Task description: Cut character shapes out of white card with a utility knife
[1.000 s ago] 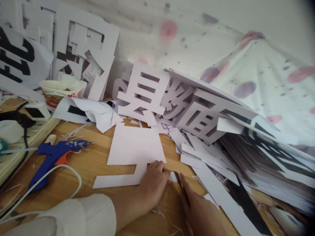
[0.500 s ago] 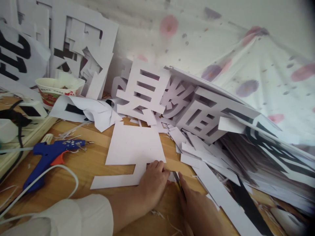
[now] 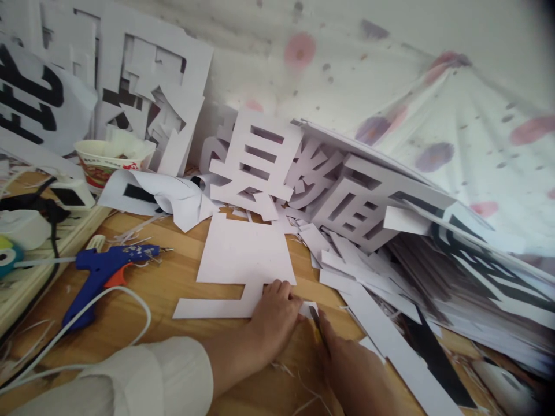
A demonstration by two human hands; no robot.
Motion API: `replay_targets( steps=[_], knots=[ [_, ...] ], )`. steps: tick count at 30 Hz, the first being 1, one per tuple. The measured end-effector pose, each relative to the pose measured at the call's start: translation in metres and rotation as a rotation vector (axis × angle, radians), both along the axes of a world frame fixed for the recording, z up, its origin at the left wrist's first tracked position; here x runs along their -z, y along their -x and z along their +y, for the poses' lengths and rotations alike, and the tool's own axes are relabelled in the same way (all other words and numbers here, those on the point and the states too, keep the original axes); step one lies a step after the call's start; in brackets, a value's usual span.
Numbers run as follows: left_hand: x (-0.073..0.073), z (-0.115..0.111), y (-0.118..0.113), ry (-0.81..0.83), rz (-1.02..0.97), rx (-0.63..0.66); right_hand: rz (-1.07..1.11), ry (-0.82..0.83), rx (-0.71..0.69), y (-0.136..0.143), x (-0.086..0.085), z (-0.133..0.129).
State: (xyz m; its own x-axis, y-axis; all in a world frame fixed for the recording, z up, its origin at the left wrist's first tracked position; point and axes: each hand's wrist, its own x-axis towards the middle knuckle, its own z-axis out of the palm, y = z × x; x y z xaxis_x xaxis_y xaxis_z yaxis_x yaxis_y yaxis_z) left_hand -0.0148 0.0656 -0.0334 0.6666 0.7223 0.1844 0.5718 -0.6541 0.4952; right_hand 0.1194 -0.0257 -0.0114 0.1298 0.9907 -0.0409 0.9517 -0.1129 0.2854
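- Near the centre of the frame, the white cut-out (image 3: 245, 251) lies flat on the wooden table (image 3: 225, 358); its broad upper panel, narrow neck and lower bar already have clean edges.
- The left hand (image 3: 277, 309) sits over the bar's middle, fingers bunched together; whether they pinch the board or only press it down, I cannot tell.
- The right hand (image 3: 353, 367), lower right of centre, is closed around a knife (image 3: 317, 328), its blade at the bar's right end.
- That right end looks like the part being worked; how much trimming remains is hidden by the hands, and the cut-out has no raised sides that I can see.
- Finished-looking raised characters (image 3: 255, 159) stand at upper centre; the blue glue gun (image 3: 93, 271) lies unheld at left.
- Against the frame half a second ago, the cut-out sits slightly higher, its bar more level, and more of the bar's right end shows beside the blade. Both hands keep much the same hold.
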Motion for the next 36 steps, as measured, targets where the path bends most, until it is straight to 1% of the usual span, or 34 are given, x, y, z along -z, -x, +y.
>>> replay_targets(
  steps=[5, 8, 12, 14, 16, 18, 20, 21, 23, 25, 28, 32, 34, 36],
  knots=[
    [-0.001, 0.002, 0.0, 0.006, 0.011, -0.003, 0.082, 0.127, 0.13, 0.001, 0.009, -0.007],
    [0.001, 0.004, 0.001, 0.003, 0.008, -0.015, 0.137, 0.163, 0.177, 0.005, 0.009, -0.011],
    [0.003, 0.006, 0.004, -0.012, -0.012, -0.002, 0.222, 0.181, 0.19, 0.007, -0.001, -0.01],
    [0.003, 0.007, 0.007, -0.023, -0.018, 0.009, 0.245, 0.195, 0.215, 0.002, -0.008, -0.007],
    [0.001, 0.008, 0.01, -0.039, -0.013, 0.017, 0.272, 0.202, 0.243, -0.009, -0.015, -0.002],
    [-0.003, 0.008, 0.013, -0.056, 0.003, 0.02, 0.366, 0.226, 0.208, -0.024, -0.019, 0.002],
    [-0.009, 0.009, 0.019, -0.075, 0.011, 0.021, 0.493, 0.253, 0.138, -0.04, -0.017, 0.006],
    [-0.013, 0.009, 0.021, -0.084, 0.003, 0.024, 0.51, 0.223, 0.14, -0.047, -0.015, 0.008],
    [-0.02, 0.009, 0.027, -0.107, -0.044, 0.032, 0.494, 0.099, 0.173, -0.058, -0.009, 0.014],
    [-0.024, 0.008, 0.031, -0.138, -0.104, 0.028, 0.52, -0.02, 0.174, -0.062, -0.003, 0.022],
    [-0.026, 0.006, 0.034, -0.164, -0.155, -0.003, 0.644, -0.121, 0.131, -0.058, -0.003, 0.039],
    [-0.025, 0.004, 0.034, -0.174, -0.181, -0.028, 0.82, -0.203, 0.04, -0.041, -0.013, 0.061],
    [-0.024, 0.004, 0.033, -0.178, -0.187, -0.049, 0.964, -0.161, -0.007, -0.03, -0.014, 0.068],
    [-0.023, 0.003, 0.032, -0.173, -0.195, -0.062, 1.099, -0.088, -0.034, -0.023, -0.009, 0.073]
  ],
)
